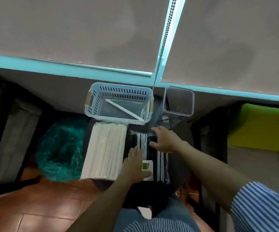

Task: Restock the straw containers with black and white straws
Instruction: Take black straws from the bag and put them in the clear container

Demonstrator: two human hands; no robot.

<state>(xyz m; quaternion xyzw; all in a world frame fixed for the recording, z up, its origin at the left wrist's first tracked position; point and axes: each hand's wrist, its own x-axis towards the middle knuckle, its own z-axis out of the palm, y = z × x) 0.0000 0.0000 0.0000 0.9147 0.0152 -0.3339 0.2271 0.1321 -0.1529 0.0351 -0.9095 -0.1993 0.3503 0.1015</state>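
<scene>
Pack of black straws (149, 153) lies flat, long axis running away from the person, under both hands. Left hand (134, 160) rests flat on its near half; right hand (166, 139) — fingers spread, gripping nothing — covers the far end. Clear container (179, 101) stands just beyond the right hand — nearer that side.
</scene>
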